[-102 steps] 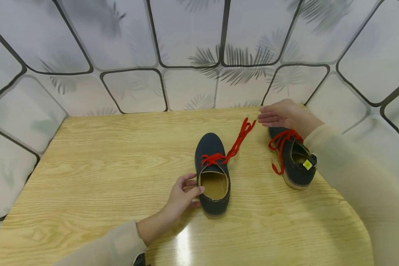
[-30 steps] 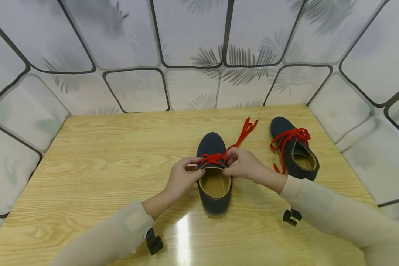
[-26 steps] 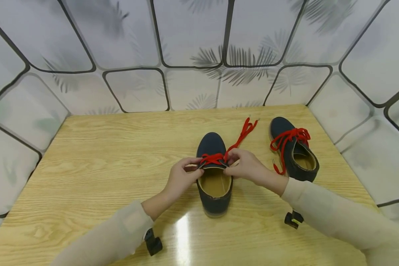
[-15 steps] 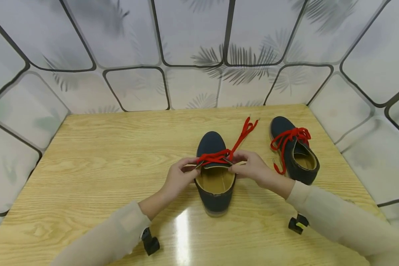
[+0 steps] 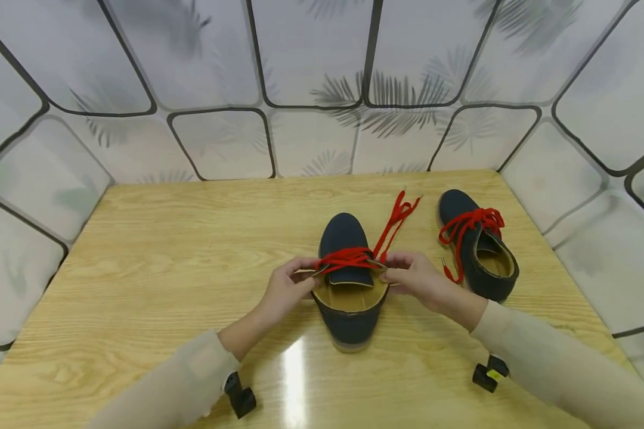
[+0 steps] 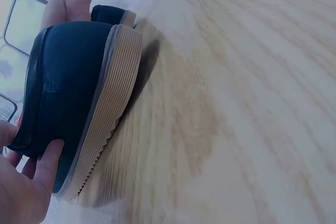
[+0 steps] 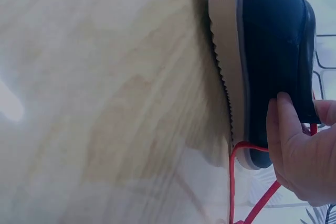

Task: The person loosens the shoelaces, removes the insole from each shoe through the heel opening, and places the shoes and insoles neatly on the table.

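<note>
At the near side of the tabletop [image 5: 155, 250], the left sleeve [image 5: 174, 381] and right sleeve [image 5: 550, 357] angled inward toward each other, a black wrist device [image 5: 240, 398] slung beneath the left cuff and a second black device [image 5: 488, 374] beneath the right. Both hands were engaged, fingers drawn close to thumb. The left hand [image 5: 280, 290] pinched the left side of the dark shoe's collar, thumb at the inner rim, fingers against the outer wall. The right hand [image 5: 423, 283] matched it on the right side, two fingers lying nearly straight along the upper. The dark shoe [image 5: 350, 325] sat upright slightly right of the tabletop's middle, heel to the near edge, toe to the far edge, collar spread between the hands. Red laces [image 5: 349, 257] crossed above its tongue; their loose ends [image 5: 394, 223] ran from beside the right hand toward the far edge. A second shoe [image 5: 488, 283], red-laced, stood near the far right corner. Beyond the far edge rose a pale patterned backdrop [image 5: 311, 53].
</note>
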Demonstrator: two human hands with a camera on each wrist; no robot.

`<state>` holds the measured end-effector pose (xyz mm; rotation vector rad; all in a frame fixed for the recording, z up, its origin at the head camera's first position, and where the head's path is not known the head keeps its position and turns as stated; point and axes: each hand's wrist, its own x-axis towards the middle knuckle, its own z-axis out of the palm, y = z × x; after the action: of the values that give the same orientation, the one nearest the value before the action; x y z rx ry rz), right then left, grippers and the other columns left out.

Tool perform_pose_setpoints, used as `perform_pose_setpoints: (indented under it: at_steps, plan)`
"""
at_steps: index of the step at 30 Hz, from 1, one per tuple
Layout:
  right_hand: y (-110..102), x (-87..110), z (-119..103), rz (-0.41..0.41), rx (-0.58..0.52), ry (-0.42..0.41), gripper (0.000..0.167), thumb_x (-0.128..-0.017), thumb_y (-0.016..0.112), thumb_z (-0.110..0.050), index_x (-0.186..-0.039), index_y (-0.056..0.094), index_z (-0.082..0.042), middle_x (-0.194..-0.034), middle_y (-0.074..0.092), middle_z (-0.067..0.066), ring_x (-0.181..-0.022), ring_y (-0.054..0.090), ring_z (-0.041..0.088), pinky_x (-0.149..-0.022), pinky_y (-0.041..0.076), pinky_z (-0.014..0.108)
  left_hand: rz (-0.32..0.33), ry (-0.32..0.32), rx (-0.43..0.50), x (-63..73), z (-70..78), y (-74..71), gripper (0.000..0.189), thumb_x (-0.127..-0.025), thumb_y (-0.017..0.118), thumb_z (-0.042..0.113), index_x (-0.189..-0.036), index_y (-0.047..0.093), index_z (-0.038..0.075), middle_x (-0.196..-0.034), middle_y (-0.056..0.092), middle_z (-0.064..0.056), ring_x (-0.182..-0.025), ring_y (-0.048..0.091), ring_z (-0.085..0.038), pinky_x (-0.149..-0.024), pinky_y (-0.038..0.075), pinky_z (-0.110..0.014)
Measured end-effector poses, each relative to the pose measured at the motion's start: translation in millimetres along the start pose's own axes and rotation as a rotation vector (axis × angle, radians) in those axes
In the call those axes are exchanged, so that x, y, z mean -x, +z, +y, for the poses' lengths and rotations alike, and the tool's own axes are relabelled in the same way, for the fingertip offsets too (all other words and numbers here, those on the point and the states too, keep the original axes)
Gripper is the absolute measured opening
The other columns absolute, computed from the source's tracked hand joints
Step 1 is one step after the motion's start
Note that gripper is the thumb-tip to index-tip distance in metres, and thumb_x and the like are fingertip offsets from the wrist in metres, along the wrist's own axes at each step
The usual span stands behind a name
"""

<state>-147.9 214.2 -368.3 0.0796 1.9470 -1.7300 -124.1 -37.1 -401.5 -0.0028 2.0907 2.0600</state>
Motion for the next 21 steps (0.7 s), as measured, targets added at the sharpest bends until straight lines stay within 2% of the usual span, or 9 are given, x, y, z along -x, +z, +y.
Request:
perform_pose_setpoints:
  at_steps: [4, 9, 13, 16, 21]
  plan:
    - [-1, 2.6, 6, 0.012, -0.042, 0.008, 0.015, -0.083, 0.054, 0.001, -0.098, 0.056, -0.002, -0.08, 0.061, -0.002, -0.072, 0.06, 0.007, -0.065, 0.054, 0.023, 0.009, -0.01, -0.007, 1.9, -1.3, 1.1, 0.036, -0.08, 0.057, -0.007, -0.115, 0.062, -0.002, -0.115, 0.063, -0.016, -0.098, 0.064, -0.022, -0.065, 0.054, -0.024]
    - [6, 2.6, 8, 0.046, 0.03, -0.025, 0.025, -0.08, 0.06, -0.001, -0.104, 0.056, 0.006, -0.086, 0.062, 0.001, -0.075, 0.062, 0.009, -0.07, 0.055, 0.027, 0.051, -0.012, -0.016, 3.1, -5.7, 4.8, 0.035, -0.078, 0.062, -0.003, -0.113, 0.063, -0.002, -0.11, 0.064, -0.015, -0.091, 0.064, -0.017, -0.063, 0.055, -0.025]
    - [10, 2.3, 2, 0.059, 0.075, -0.033, 0.033, -0.08, 0.066, -0.004, -0.109, 0.055, 0.009, -0.096, 0.06, 0.007, -0.077, 0.065, 0.012, -0.072, 0.056, 0.031, 0.09, -0.03, -0.013, 3.9, -3.3, 9.6, 0.036, -0.078, 0.069, 0.002, -0.114, 0.064, 0.002, -0.11, 0.064, -0.012, -0.089, 0.062, -0.016, -0.065, 0.054, -0.024]
    - [10, 3.0, -2, 0.059, 0.111, -0.036, 0.036, -0.08, 0.07, -0.007, -0.11, 0.055, 0.009, -0.102, 0.059, 0.012, -0.079, 0.065, 0.013, -0.074, 0.057, 0.035, 0.1, 0.006, -0.057, 3.4, 2.0, 13.3, 0.041, -0.076, 0.073, 0.004, -0.116, 0.064, 0.006, -0.114, 0.063, -0.008, -0.093, 0.06, -0.018, -0.068, 0.053, -0.023]
    - [8, 4.3, -6, 0.047, 0.145, -0.044, 0.04, -0.08, 0.072, -0.01, -0.112, 0.056, 0.008, -0.105, 0.059, 0.014, -0.083, 0.065, 0.014, -0.077, 0.056, 0.039, 0.078, 0.118, -0.152, 2.3, 7.7, 14.6, 0.05, -0.074, 0.076, 0.005, -0.121, 0.061, 0.011, -0.12, 0.055, -0.008, -0.098, 0.058, -0.021, -0.072, 0.052, -0.024]
